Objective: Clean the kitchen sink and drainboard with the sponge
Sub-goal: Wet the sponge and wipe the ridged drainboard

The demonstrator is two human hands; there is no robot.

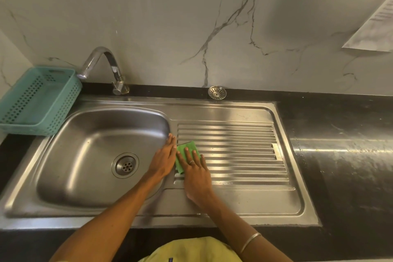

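1. Two bare hands work at the middle of a steel sink unit set into a dark worktop (pixel 340 155), near the strip that divides the sink bowl (pixel 102 155) from the drainboard (pixel 234 144).
2. The right hand (pixel 196 173) lies flat on a green sponge (pixel 186 152), fingers straight and spread, pressing it down on the left end of the drainboard's ridges. A ring shows on one finger and a bangle (pixel 249 241) on the wrist.
3. The sponge sits just beside the bowl's right rim; part of it shows beyond the fingertips and part along the hand's left side.
4. The left hand (pixel 163 158) rests with straight fingers on the bowl's right rim, just beside the sponge, holding nothing. Whether it touches the sponge I cannot tell.
5. The bowl's drain (pixel 125 165) lies at its bottom, left of the left hand.
6. A curved tap (pixel 102 66) stands at the back edge of the worktop, its spout turned toward the back left corner.
7. A teal perforated basket (pixel 38 102) sits at the back left corner of the worktop, touching the sink unit's edge.
8. A loose round strainer (pixel 217 92) rests on the back edge, behind the drainboard.
9. A printed paper sheet (pixel 374 27) hangs on the marble wall at the upper right.
10. A yellow garment (pixel 191 250) shows at the bottom edge of the view.
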